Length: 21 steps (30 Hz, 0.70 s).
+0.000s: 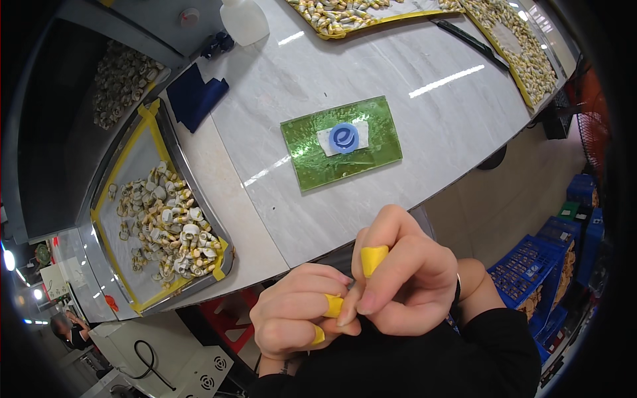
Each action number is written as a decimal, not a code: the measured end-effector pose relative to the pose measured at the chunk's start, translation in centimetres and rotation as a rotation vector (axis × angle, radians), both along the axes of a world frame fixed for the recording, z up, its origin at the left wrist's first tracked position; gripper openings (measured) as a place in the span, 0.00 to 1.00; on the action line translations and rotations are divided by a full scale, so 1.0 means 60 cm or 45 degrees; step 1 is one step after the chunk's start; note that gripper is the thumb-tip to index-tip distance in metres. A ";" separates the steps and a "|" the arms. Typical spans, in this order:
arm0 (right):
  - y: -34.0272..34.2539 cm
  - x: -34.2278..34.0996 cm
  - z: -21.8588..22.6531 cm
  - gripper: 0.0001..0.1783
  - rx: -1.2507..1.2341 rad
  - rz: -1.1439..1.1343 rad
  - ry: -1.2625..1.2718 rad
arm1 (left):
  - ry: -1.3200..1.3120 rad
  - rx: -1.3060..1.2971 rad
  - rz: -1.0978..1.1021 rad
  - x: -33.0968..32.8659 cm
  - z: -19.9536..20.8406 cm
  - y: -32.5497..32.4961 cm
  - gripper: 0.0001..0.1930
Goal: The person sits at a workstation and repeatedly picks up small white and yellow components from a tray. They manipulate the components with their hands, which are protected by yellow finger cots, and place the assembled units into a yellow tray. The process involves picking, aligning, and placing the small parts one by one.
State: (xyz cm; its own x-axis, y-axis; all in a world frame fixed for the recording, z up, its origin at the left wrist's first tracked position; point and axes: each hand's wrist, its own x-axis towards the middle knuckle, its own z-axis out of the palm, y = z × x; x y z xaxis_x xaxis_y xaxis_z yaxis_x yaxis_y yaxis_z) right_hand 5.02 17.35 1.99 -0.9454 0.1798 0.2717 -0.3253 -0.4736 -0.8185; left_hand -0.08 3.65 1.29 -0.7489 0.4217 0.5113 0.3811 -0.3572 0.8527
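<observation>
My left hand (296, 310) and my right hand (413, 275) meet in front of my body, just off the table's near edge. Yellow tape wraps fingers on both. The left fingers are curled, and the right thumb and index finger pinch together beside the left fingertips. Whatever lies between them, if anything, is hidden by the fingers. Beyond them on the table lies a green, glassy rectangular slab (312, 169). A white patch (324, 141) sits at its middle, with a round blue piece (344, 138) bearing a darker curl on top.
At the left, a yellow-taped tray (136, 156) holds a heap of small white-and-yellow pieces (172, 225). A navy cloth (196, 97) and a white bottle (244, 23) are behind it. More filled trays (358, 26) and a long black tool (471, 44) lie far right. Blue crates (524, 268) stand below right.
</observation>
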 end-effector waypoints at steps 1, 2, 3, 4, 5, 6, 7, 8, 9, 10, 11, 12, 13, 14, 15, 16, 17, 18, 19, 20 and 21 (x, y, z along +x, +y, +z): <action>-0.002 -0.001 0.005 0.17 -0.016 -0.010 -0.017 | 0.003 0.000 -0.006 0.000 0.000 0.000 0.20; -0.003 -0.001 0.008 0.17 -0.032 -0.020 -0.034 | 0.005 0.001 -0.012 0.000 0.000 0.000 0.20; -0.002 -0.001 0.007 0.17 -0.019 -0.018 -0.030 | -0.003 -0.001 -0.002 0.000 0.000 0.000 0.20; -0.001 -0.001 0.005 0.17 -0.005 -0.016 -0.026 | -0.010 -0.002 0.009 0.001 0.000 0.000 0.20; 0.000 -0.001 0.003 0.17 0.008 -0.014 -0.021 | -0.018 -0.004 0.019 0.002 0.000 0.000 0.20; -0.001 -0.001 0.002 0.17 0.010 -0.019 -0.020 | -0.013 -0.009 0.016 0.001 0.000 0.000 0.20; -0.002 -0.001 0.002 0.17 0.014 -0.026 -0.019 | -0.009 -0.013 0.011 0.000 0.001 0.000 0.20; -0.002 -0.001 0.003 0.17 0.018 -0.033 -0.019 | -0.004 -0.017 0.006 -0.001 0.002 0.000 0.20; -0.002 0.000 0.004 0.17 0.011 -0.032 -0.029 | -0.004 -0.017 0.005 0.000 0.002 0.000 0.20; -0.002 0.000 0.004 0.17 0.003 -0.030 -0.038 | -0.002 -0.017 0.006 0.001 0.002 0.000 0.20; -0.002 0.001 0.004 0.17 -0.005 -0.028 -0.047 | 0.000 -0.018 0.008 0.001 0.001 0.000 0.20; -0.002 0.001 0.003 0.17 -0.012 -0.035 -0.048 | -0.001 -0.019 0.010 0.001 0.000 0.000 0.20; -0.003 0.001 0.003 0.16 -0.018 -0.042 -0.049 | -0.001 -0.019 0.011 0.001 0.001 0.001 0.20; -0.003 0.001 0.003 0.16 -0.025 -0.050 -0.050 | -0.002 -0.019 0.013 0.001 0.001 0.001 0.20; -0.003 0.001 0.004 0.16 -0.010 -0.048 -0.043 | 0.002 -0.008 0.001 0.000 0.000 0.001 0.20; -0.001 0.000 0.005 0.16 0.006 -0.047 -0.036 | 0.007 0.005 -0.012 -0.001 -0.002 0.000 0.20; 0.000 -0.001 0.006 0.16 0.022 -0.046 -0.030 | 0.011 0.017 -0.025 -0.002 -0.003 0.000 0.20; 0.000 -0.001 0.006 0.16 0.025 -0.039 -0.026 | 0.015 0.006 -0.013 -0.002 -0.002 0.001 0.20; 0.001 -0.001 0.003 0.17 0.027 -0.030 -0.023 | 0.019 -0.007 0.000 -0.002 -0.002 0.002 0.20; 0.002 0.000 0.001 0.17 0.028 -0.022 -0.020 | 0.023 -0.020 0.013 -0.001 -0.002 0.003 0.20; 0.002 -0.001 0.001 0.17 0.035 -0.028 -0.018 | 0.022 -0.011 0.006 -0.001 -0.002 0.003 0.20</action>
State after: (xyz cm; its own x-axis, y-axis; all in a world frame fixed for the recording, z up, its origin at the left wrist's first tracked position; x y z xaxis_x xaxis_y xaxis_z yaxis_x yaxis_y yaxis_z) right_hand 4.99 17.46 2.05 -0.9451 0.1929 0.2636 -0.3236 -0.4437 -0.8357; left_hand -0.16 3.81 1.15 -0.7422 0.4224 0.5203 0.3972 -0.3481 0.8492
